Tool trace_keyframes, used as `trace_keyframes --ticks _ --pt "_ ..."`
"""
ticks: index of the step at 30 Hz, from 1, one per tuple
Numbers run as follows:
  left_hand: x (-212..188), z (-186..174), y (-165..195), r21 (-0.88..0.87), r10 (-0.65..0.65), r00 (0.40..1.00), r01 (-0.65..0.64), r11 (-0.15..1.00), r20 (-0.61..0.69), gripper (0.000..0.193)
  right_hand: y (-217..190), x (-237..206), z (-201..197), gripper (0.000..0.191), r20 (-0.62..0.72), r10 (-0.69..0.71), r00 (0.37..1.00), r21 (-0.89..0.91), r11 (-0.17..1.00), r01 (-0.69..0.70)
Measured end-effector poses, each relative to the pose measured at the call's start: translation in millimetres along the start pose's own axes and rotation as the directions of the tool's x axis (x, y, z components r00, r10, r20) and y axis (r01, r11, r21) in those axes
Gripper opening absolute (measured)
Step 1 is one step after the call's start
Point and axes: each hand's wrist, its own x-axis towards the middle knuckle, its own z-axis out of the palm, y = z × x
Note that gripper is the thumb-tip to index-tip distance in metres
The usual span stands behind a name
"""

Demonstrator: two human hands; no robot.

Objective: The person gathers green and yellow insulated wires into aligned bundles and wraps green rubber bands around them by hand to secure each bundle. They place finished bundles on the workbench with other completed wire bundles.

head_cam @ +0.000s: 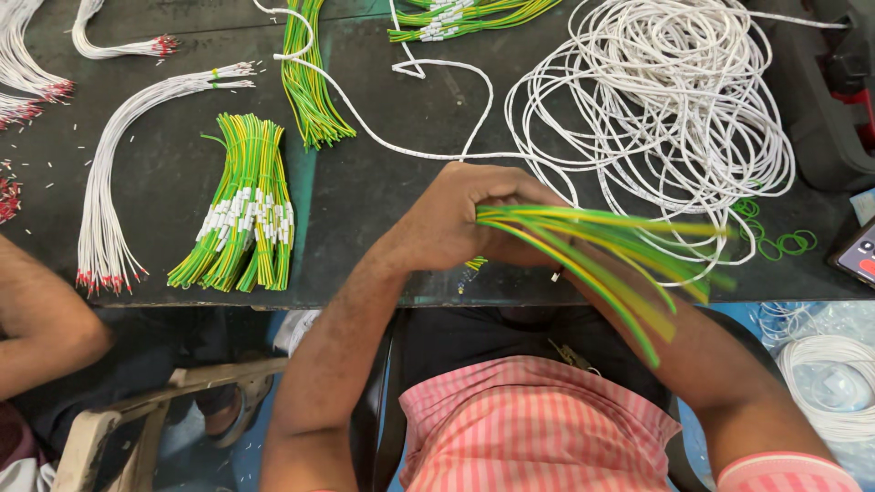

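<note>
1. You are gripping a fan of green-yellow wires above the table edge. Your left hand is clenching one end of the fan; the other ends are splaying out to your right, blurred.
2. Your right hand is sitting mostly behind the left hand and the wires; it seems to be closing on the same bunch, but you cannot tell for sure from here.
3. Risk: the loose ends are spreading wide over the table edge, so a slack grip could be letting single wires slide out and drop to the floor.
4. Risk: the white cable coil is lying just beyond your hands, in loose loops; the splayed ends could be snagging in it.
5. Materials: the wires are looking thin, smooth and springy, with striped plastic sheathing. A tidy bundle with white sleeves is lying to your left, near white wires with red tips. Small green bands are lying at right.
6. Another person's arm is resting at far left.
</note>
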Motion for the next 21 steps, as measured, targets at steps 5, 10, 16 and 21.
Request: trace_keyframes --ticks 5,10,16,21 --pt "8 -3 -13 -0.121 -0.352 0.933 0.342 0.932 -0.078 0.028 -6 2 6 0.013 0.059 -0.010 0.998 -0.966 0.252 0.060" --pt "6 -4 -37 -0.645 -0.409 0.900 0.222 0.731 -0.153 0.031 -19 -16 40 0.016 -0.173 -0.325 0.929 -0.498 0.843 0.202" --pt "0 10 -65 -0.792 -0.388 0.851 -0.052 0.608 -0.353 0.035 -22 -33 85 0.015 -0.064 -0.591 0.804 -0.759 0.552 0.345" --pt "-5 24 -68 -0.782 -0.327 0.812 -0.233 0.577 -0.484 0.029 -26 -35 106 0.019 0.009 -0.673 0.739 -0.945 0.236 0.226"
